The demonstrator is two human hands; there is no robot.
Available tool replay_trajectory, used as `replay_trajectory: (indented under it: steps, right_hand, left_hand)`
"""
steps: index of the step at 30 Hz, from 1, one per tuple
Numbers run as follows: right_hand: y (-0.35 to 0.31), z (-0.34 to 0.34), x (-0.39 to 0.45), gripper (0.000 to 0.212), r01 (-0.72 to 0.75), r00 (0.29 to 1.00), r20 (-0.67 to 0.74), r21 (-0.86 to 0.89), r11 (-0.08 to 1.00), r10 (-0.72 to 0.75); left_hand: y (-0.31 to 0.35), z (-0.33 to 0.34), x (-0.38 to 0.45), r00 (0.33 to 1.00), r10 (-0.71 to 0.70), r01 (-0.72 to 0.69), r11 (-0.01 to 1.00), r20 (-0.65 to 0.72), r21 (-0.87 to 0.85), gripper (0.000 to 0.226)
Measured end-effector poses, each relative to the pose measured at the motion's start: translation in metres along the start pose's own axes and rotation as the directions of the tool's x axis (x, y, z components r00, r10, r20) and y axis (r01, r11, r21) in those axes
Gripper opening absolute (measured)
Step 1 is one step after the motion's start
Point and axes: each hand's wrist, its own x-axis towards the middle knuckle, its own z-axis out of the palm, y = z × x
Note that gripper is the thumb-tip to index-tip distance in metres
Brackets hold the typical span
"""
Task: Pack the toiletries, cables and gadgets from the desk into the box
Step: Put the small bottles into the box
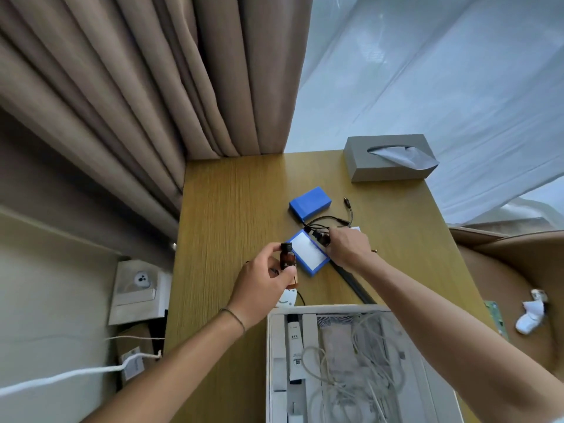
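My left hand [265,282] grips a small amber bottle [287,257] with a black cap, held upright above the wooden desk [232,215]. My right hand [349,247] pinches a second small dark bottle [323,237] over a blue pack with a white label [308,252]. Another blue pack [309,203] lies further back, with a black cable [335,219] beside it. The white box [270,361] stands at the desk's near edge and holds white cables [366,370] and a white tube [295,349].
A grey tissue box [387,158] stands at the desk's far right corner. A black strip [355,285] lies behind the white box. A small white gadget [287,299] sits under my left hand. Brown curtains [137,102] hang at left; a cardboard box [518,270] is at right.
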Motion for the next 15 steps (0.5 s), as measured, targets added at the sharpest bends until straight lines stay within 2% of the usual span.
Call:
replay_trajectory:
  steps: [3,6,8,11,15]
  right_hand:
    - [0.001,-0.017,-0.019,0.016,0.007,0.996,-0.089,0.119,0.993,0.003]
    - [-0.002,-0.039,-0.052,0.022,0.08,0.985,-0.166,0.252,0.964,-0.038]
    - [-0.007,-0.053,-0.08,0.018,0.113,0.982,-0.182,0.345,0.932,-0.052]
    - [-0.015,-0.063,-0.123,0.015,0.134,0.986,-0.153,0.503,0.854,-0.064]
    - [-0.019,-0.061,-0.173,0.016,0.103,0.994,-0.043,0.694,0.713,-0.102]
  left_hand:
    - [0.008,0.004,-0.013,1.0,-0.011,0.01,0.998,-0.012,-0.066,0.024]
    - [0.013,0.011,-0.028,1.0,0.001,-0.001,0.997,0.001,-0.08,0.025]
    - [0.014,0.017,-0.038,1.0,-0.008,0.01,0.994,0.026,-0.108,0.025]
    - [0.013,0.025,-0.053,0.999,-0.013,0.019,0.988,0.044,-0.151,0.022]
    - [0.009,0.033,-0.075,1.0,-0.005,0.011,0.981,0.031,-0.196,0.015]
